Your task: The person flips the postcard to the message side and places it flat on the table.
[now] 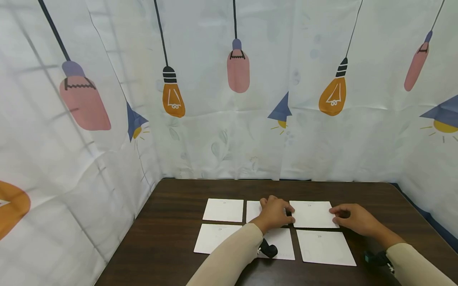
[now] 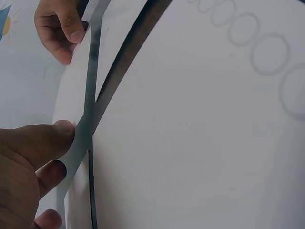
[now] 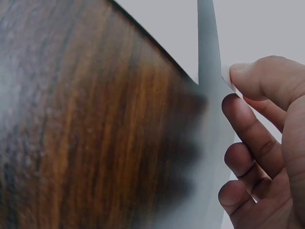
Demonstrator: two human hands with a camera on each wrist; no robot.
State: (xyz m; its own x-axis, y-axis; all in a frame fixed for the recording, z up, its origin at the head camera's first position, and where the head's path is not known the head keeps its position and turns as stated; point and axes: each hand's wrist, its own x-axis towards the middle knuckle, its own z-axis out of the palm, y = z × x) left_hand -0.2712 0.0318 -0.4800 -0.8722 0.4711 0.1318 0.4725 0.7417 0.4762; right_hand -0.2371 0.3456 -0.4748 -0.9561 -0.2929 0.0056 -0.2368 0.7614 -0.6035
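A white sheet of paper [image 1: 311,214] lies at the right end of the back row on a dark wood table [image 1: 164,226], a small faint mark near its top edge. My left hand [image 1: 273,213] holds its left edge, thumb at the near corner; the index finger is hidden behind the thumb in the left wrist view. At the opposite edge, my right hand [image 1: 356,219] pinches the paper's corner between thumb [image 3: 259,78] and finger, the other fingers loosely curled. The back middle sheet [image 1: 253,209] is partly covered by my left hand.
In the front row lie a left sheet [image 1: 211,238], a middle sheet [image 1: 282,242] partly behind my left sleeve [image 1: 229,254], and a right sheet [image 1: 325,248]. Another sheet [image 1: 223,209] is back left. A lamp-patterned curtain [image 1: 214,139] hangs behind the table.
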